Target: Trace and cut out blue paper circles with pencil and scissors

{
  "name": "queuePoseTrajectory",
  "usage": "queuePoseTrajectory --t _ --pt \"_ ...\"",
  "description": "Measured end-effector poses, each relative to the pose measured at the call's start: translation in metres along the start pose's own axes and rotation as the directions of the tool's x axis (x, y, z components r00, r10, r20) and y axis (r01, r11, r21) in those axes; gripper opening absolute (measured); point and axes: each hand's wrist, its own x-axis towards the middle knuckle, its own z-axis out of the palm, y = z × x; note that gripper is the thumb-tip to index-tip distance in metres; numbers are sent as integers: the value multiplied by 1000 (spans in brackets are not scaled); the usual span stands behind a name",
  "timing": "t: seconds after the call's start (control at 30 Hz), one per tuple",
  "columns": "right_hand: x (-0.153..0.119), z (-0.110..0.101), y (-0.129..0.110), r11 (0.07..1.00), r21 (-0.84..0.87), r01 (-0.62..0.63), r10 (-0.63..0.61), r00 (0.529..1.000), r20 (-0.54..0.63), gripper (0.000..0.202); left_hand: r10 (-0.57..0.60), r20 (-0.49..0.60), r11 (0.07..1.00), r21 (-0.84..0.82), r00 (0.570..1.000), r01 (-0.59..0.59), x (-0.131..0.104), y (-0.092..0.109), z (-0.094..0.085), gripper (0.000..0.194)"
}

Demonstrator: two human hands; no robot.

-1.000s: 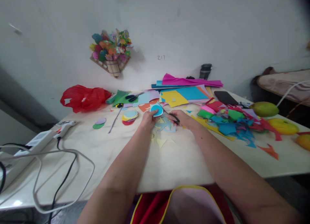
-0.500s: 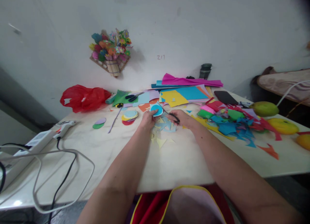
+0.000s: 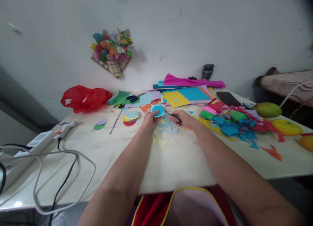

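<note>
My left hand is closed on a piece of paper, pinching a bright blue paper circle laid over a paler sheet whose edge shows around it. In my right hand is a pair of scissors with dark handles; the blades point up and left, beside the right edge of the paper. Whether the blades touch the paper I cannot tell. Light blue and pale yellow paper scraps lie on the table below both hands. To the left sits a pile of cut paper circles.
Yellow paper and other coloured sheets lie behind my hands. A heap of scraps, a phone and mangoes are at right. A red plastic bag, second scissors and a power strip with cables are at left.
Almost nothing differs. Both hands keep the same place, with the paper and scissors at most very slightly shifted.
</note>
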Motion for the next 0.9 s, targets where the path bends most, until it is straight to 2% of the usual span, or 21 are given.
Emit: queuePoseTrajectory --t 0.3,0.9 --pt "-2 0 -1 999 -16 36 -36 999 2 22 13 -3 1000 -10 1000 -13 1 -1 -1 11" --pt "-1 0 -1 1000 10 23 -23 1000 2 14 -5 11 1000 -22 1000 5 5 -2 -4 12"
